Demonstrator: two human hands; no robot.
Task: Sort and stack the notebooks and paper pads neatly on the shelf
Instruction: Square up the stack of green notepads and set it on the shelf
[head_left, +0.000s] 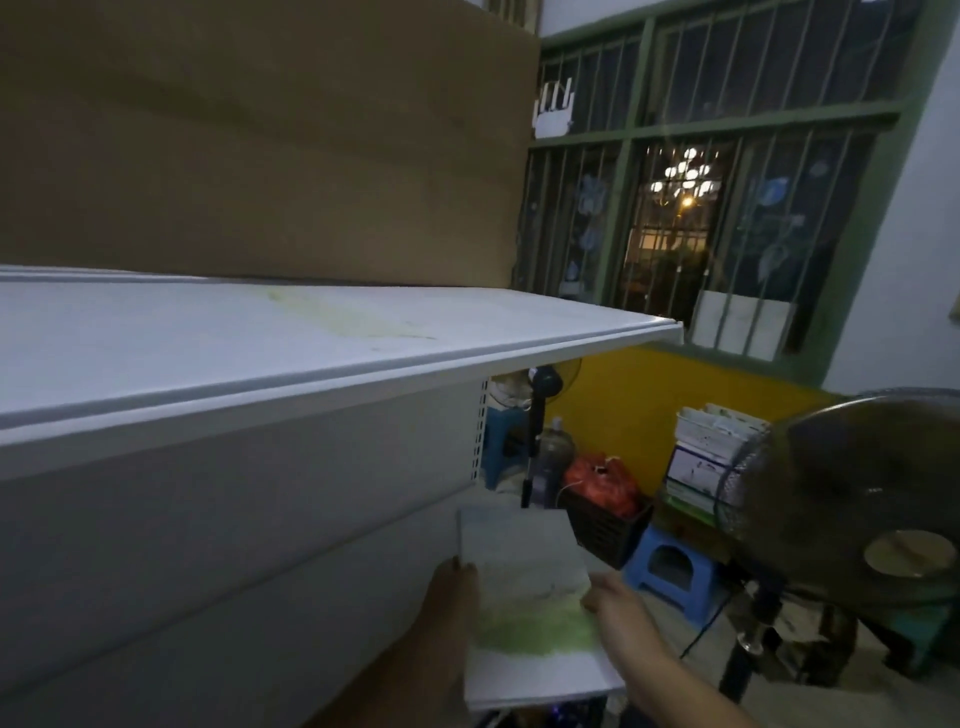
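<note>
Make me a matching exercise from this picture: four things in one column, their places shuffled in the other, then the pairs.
1 notebook
2 cardboard sheet
3 red bag
4 blue stool

A in the black crate
B on the floor beside the fan
C held between the left hand and right hand
D standing on the white shelf

Pairs: 1-C, 2-D, 3-A, 4-B

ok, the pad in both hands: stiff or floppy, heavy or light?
Probably fairly stiff: the pad lies flat between the left hand and right hand, with no visible sag. Likely light, since it is held just by its side edges. Its cover looks smooth, so it may slide on the shelf.
</note>
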